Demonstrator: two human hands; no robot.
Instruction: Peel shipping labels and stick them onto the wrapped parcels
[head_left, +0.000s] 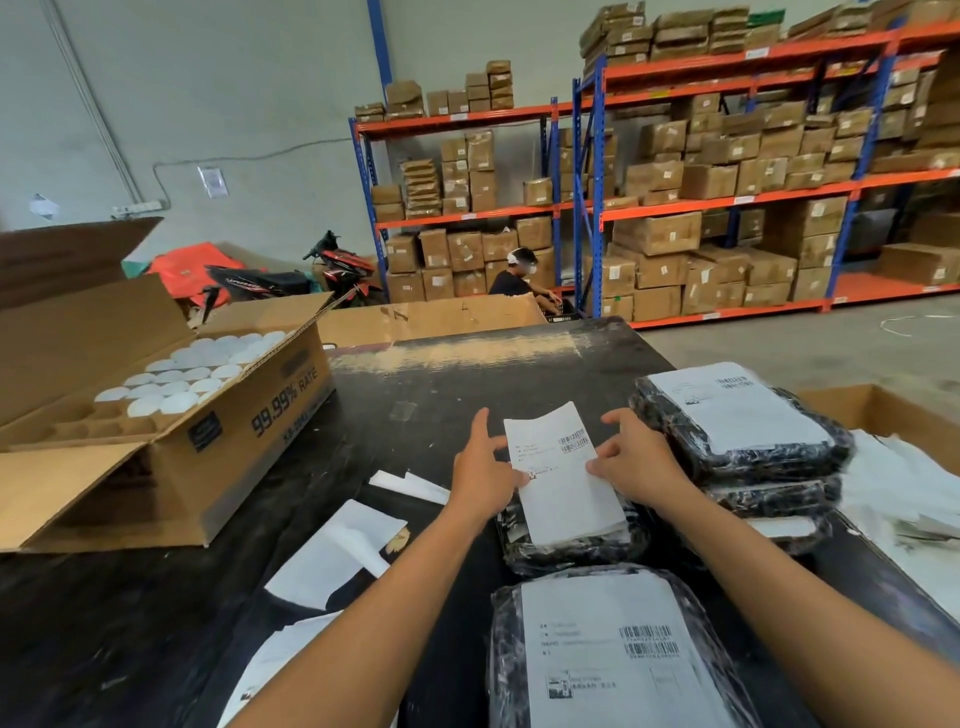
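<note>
Several wrapped parcels at table's right edge already labelled; left hand and right hand pinching shipping label over unlabelled parcel.

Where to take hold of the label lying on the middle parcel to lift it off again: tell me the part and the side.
Take the label by its far edge, coming from the table's far side. That end juts past the middle parcel with nothing under it, so fingers can likely get beneath. Both hands already pinch its side edges.
</note>
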